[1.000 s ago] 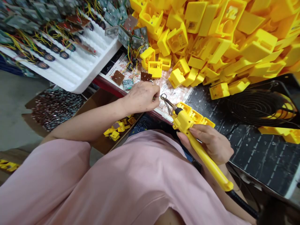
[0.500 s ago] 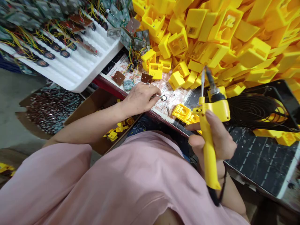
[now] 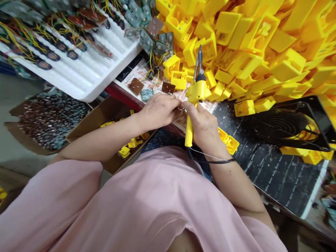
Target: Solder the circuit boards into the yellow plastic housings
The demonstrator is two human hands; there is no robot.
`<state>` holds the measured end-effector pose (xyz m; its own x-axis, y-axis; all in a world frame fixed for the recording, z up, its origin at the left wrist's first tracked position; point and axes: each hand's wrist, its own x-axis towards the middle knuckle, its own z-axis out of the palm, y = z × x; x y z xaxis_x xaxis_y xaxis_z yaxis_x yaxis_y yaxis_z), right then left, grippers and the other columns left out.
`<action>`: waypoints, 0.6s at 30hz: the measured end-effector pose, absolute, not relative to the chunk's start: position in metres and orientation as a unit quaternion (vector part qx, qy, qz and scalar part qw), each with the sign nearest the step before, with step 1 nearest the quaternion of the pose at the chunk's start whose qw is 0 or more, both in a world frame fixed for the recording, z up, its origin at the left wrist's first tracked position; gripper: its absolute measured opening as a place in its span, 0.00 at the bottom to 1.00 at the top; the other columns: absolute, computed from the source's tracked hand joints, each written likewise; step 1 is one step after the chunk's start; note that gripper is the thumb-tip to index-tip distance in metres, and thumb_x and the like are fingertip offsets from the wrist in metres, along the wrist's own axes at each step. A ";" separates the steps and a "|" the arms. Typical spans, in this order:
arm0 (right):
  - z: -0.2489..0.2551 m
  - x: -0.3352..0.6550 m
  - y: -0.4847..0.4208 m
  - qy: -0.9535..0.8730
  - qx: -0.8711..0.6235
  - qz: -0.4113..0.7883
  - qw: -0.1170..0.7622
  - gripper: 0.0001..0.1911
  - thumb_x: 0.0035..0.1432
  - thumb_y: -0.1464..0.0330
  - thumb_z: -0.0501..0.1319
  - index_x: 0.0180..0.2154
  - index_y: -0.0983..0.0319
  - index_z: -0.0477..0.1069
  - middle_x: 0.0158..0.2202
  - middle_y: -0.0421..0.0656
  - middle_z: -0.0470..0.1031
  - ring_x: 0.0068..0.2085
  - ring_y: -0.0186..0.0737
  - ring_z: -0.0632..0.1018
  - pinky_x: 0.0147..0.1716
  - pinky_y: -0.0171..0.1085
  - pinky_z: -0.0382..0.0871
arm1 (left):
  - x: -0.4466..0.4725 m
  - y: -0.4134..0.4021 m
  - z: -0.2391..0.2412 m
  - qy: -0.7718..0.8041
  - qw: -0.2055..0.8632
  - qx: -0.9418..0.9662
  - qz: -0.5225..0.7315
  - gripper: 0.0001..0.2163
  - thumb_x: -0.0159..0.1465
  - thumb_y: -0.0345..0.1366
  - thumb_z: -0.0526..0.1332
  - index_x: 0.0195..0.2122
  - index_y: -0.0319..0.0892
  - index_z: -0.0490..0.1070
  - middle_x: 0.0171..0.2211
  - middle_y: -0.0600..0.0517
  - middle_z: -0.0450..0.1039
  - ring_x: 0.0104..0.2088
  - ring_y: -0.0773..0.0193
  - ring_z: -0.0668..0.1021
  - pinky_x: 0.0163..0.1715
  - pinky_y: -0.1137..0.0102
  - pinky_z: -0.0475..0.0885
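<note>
In the head view my right hand (image 3: pixel 206 126) grips a yellow soldering gun (image 3: pixel 197 91). Its metal tip and a thin feed tube point up and away, over the bench. My left hand (image 3: pixel 159 110) lies at the bench edge, thumb and forefinger pinched on a small round metal part (image 3: pixel 183 110). The fingertips of both hands meet at this part, which they partly cover. Just beyond the left hand are two brown circuit boards, one on the left (image 3: pixel 135 86) and one on the right (image 3: pixel 168 87). Beside my right wrist sits an open yellow plastic housing (image 3: pixel 229 140).
Yellow housings (image 3: pixel 236 66) are heaped across the back and right. A black fan (image 3: pixel 278 124) stands at the right. On the left, a white foam tray (image 3: pixel 110 75) carries wired boards. Below it are a carton (image 3: pixel 86 131) and a pile of small metal pieces (image 3: pixel 52 122).
My right hand has moved left with the soldering gun, up to my left fingertips. The gun's tip has shifted left and farther away. My left hand has stayed almost in place.
</note>
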<state>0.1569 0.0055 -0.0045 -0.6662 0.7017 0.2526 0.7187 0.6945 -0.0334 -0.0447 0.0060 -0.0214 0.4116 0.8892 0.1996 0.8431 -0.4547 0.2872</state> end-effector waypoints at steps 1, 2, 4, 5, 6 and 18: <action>-0.005 0.156 0.007 -0.913 -0.390 -0.019 0.121 0.22 0.72 0.74 0.53 0.63 0.56 0.68 0.40 0.44 0.77 0.34 0.40 0.78 0.32 0.34 0.69 | -0.045 0.006 -0.020 0.520 0.069 0.836 0.160 0.14 0.68 0.32 0.55 0.42 0.37 0.82 0.35 0.43 0.82 0.37 0.51 0.85 0.36 0.63 0.73; -0.005 0.156 0.008 -0.913 -0.390 -0.004 0.120 0.23 0.71 0.75 0.52 0.63 0.56 0.67 0.41 0.44 0.77 0.35 0.40 0.78 0.33 0.35 0.70 | -0.046 0.007 -0.018 0.524 0.065 0.834 0.158 0.14 0.68 0.32 0.55 0.42 0.38 0.82 0.35 0.43 0.83 0.38 0.51 0.85 0.36 0.63 0.74; -0.003 0.159 0.009 -0.915 -0.383 0.025 0.120 0.25 0.70 0.76 0.52 0.64 0.56 0.66 0.42 0.45 0.77 0.37 0.41 0.78 0.36 0.36 0.73 | -0.047 0.006 -0.015 0.530 0.059 0.831 0.157 0.15 0.68 0.33 0.54 0.42 0.39 0.82 0.34 0.44 0.83 0.39 0.50 0.85 0.37 0.62 0.74; -0.002 0.161 0.010 -0.918 -0.374 0.040 0.123 0.25 0.70 0.76 0.52 0.65 0.56 0.66 0.43 0.45 0.77 0.38 0.42 0.79 0.38 0.37 0.74 | -0.047 0.006 -0.014 0.531 0.061 0.831 0.154 0.15 0.68 0.33 0.54 0.41 0.39 0.82 0.34 0.44 0.83 0.39 0.49 0.85 0.37 0.61 0.74; -0.001 0.163 0.011 -0.922 -0.361 0.055 0.127 0.26 0.69 0.77 0.53 0.65 0.57 0.66 0.43 0.45 0.77 0.40 0.42 0.80 0.39 0.37 0.75 | -0.047 0.006 -0.013 0.532 0.067 0.831 0.149 0.15 0.68 0.34 0.54 0.41 0.39 0.82 0.34 0.43 0.83 0.39 0.49 0.85 0.37 0.61 0.75; 0.023 0.193 -0.011 -0.889 -0.343 -0.038 0.302 0.13 0.70 0.65 0.67 0.55 0.54 0.76 0.29 0.37 0.79 0.29 0.36 0.81 0.35 0.34 0.73 | -0.041 0.005 -0.012 0.536 0.138 0.821 0.141 0.14 0.63 0.38 0.58 0.38 0.42 0.84 0.31 0.47 0.84 0.37 0.51 0.85 0.38 0.62 0.74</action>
<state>0.1934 -0.0113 0.0228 -0.5824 0.5869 0.5624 0.6327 0.7617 -0.1396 -0.0410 0.0055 -0.0115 0.3861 0.9187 0.0836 0.8407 -0.3877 0.3781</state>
